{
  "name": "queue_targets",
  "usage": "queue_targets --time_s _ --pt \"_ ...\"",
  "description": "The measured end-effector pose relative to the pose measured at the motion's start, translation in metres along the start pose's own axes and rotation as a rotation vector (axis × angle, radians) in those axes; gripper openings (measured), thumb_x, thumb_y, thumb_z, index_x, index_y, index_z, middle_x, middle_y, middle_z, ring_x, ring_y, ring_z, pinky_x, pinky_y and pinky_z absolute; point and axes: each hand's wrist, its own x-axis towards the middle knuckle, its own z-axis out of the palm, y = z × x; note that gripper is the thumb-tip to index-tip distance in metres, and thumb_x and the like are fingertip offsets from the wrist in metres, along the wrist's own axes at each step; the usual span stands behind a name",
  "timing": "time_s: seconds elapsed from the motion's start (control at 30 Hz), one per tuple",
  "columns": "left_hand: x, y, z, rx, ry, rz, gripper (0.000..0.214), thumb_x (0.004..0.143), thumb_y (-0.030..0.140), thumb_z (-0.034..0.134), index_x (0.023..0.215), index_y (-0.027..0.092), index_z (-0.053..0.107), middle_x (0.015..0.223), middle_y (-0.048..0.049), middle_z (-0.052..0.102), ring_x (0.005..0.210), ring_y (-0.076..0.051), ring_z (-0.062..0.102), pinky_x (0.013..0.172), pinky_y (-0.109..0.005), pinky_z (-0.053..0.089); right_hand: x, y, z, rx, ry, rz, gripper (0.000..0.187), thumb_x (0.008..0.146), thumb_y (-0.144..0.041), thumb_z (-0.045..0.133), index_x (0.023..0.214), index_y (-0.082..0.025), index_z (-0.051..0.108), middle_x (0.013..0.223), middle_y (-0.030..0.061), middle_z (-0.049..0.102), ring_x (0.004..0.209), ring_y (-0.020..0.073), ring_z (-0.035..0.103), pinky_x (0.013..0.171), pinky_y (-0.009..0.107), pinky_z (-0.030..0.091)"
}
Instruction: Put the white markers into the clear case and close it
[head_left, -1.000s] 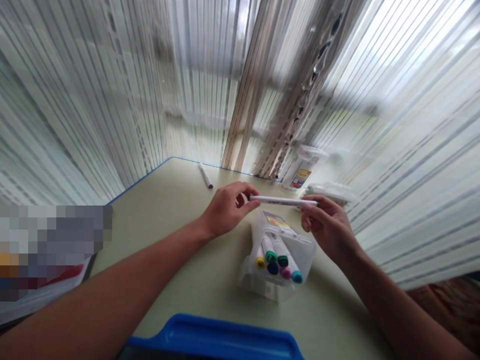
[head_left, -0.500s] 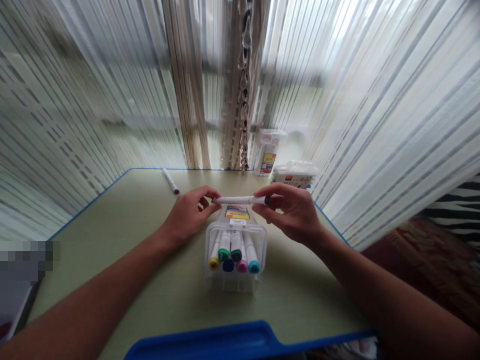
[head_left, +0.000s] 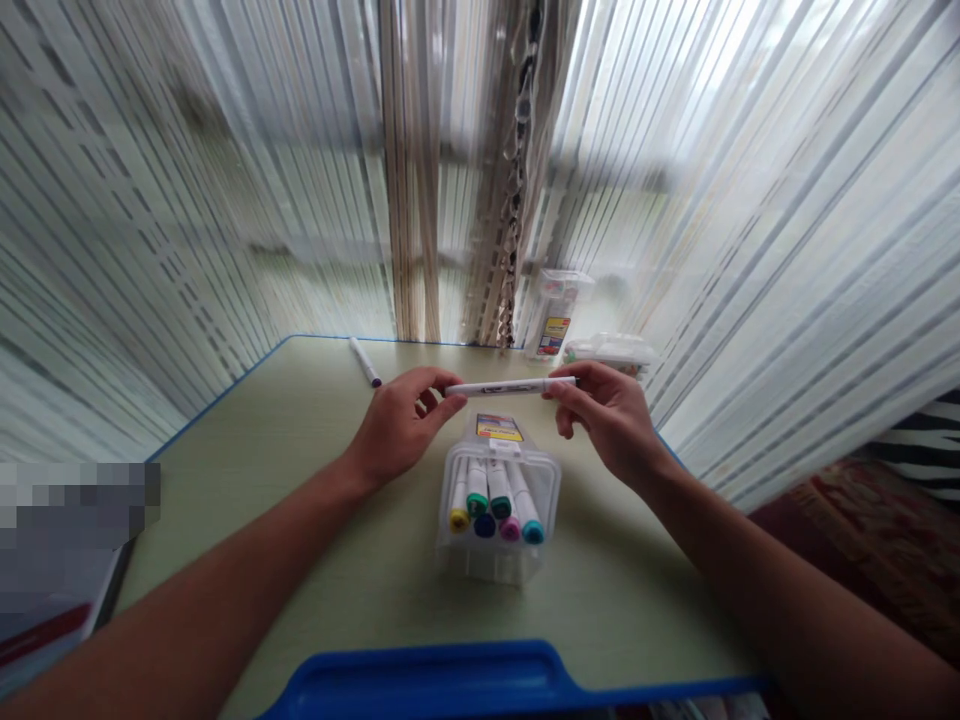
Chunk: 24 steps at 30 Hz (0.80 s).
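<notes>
Two hands hold one white marker point(head_left: 510, 386) level above the green table point(head_left: 300, 470). Far to the left, a loose marker point(head_left: 365, 361) with a dark purple tip lies on the tabletop. The left hand point(head_left: 401, 425) pinches the white marker's left end between thumb and fingertips, and the right hand point(head_left: 607, 415) clamps its right end likewise. Beneath it, nearer, a clear box point(head_left: 499, 500) lies with coloured caps facing the near edge. Far right, an upright container point(head_left: 553, 315) and a low container point(head_left: 611, 350) sit by the curtain point(head_left: 750, 250).
</notes>
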Motion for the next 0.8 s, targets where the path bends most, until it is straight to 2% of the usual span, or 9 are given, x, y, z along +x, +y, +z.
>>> queue_targets --time_s 0.1,0.23,0.47,0.8 --pt "-0.002 0.004 0.0 -0.05 0.028 0.025 0.032 0.087 0.043 0.061 0.1 0.015 0.07 0.085 -0.0056 0.07 0.065 -0.014 0.06 0.059 -0.024 0.05 0.003 0.004 -0.002 0.069 0.022 0.059 0.024 0.075 -0.033 0.08 0.089 -0.016 0.07 0.075 0.002 0.069 0.044 0.0082 0.055 0.039 0.022 0.042" --pt "-0.003 0.008 0.0 -0.09 0.027 0.031 0.031 0.088 0.042 0.06 0.099 0.015 0.07 0.08 -0.0039 0.068 0.064 -0.013 0.059 0.058 -0.023 0.048 0.002 0.005 -0.001 0.095 0.027 0.084 0.022 0.074 -0.031 0.08 0.089 -0.017 0.073 0.075 0.0022 0.07 0.043 0.0075 0.053 0.039 0.022 0.041" --pt "-0.003 0.012 -0.001 -0.161 0.037 -0.003 0.032 0.089 0.041 0.059 0.101 0.014 0.071 0.074 -0.0023 0.064 0.063 -0.012 0.056 0.058 -0.022 0.045 0.001 0.004 -0.001 0.056 0.007 0.061 0.018 0.077 -0.029 0.079 0.092 -0.019 0.074 0.075 0.0029 0.07 0.045 0.0082 0.055 0.041 0.022 0.042" --pt "-0.003 0.004 0.002 -0.267 0.039 -0.01 0.032 0.092 0.043 0.055 0.104 0.015 0.065 0.071 -0.0009 0.059 0.059 -0.011 0.051 0.053 -0.022 0.04 -0.006 0.002 0.001 -0.038 0.006 -0.017 0.022 0.077 -0.025 0.079 0.099 -0.021 0.076 0.08 0.0054 0.073 0.048 0.0101 0.057 0.042 0.024 0.045"
